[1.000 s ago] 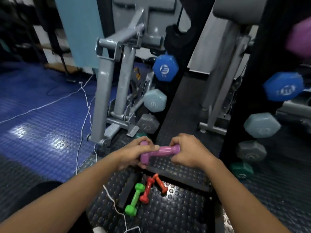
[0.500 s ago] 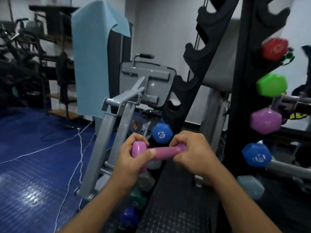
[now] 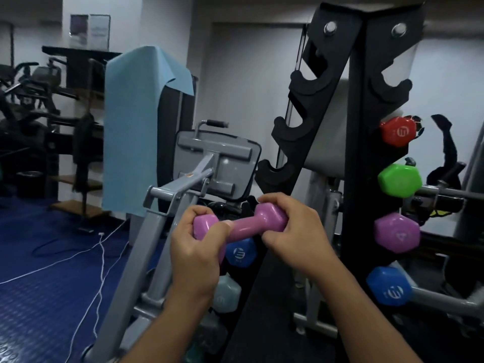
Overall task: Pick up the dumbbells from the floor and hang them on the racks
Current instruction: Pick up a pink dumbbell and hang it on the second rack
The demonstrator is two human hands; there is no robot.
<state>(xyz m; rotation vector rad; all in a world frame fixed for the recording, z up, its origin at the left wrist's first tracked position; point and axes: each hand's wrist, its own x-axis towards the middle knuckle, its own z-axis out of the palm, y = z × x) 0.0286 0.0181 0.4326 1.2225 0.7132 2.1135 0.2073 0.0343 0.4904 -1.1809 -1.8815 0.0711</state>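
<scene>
I grip the pink dumbbell (image 3: 241, 227) by its ends, left hand (image 3: 195, 247) and right hand (image 3: 296, 231), before the black rack (image 3: 358, 153).

Dim gym room, white walls (image 3: 235, 74), blue studded floor (image 3: 47, 297) — grey machine (image 3: 217, 163), light-blue mat (image 3: 131, 132) draped upright

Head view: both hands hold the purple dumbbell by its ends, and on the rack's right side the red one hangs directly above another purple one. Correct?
Not quite. The head view shows the red dumbbell directly above a green dumbbell; the racked purple dumbbell comes below that. The rest holds: left hand and right hand grip the held purple dumbbell by its ends.
</scene>
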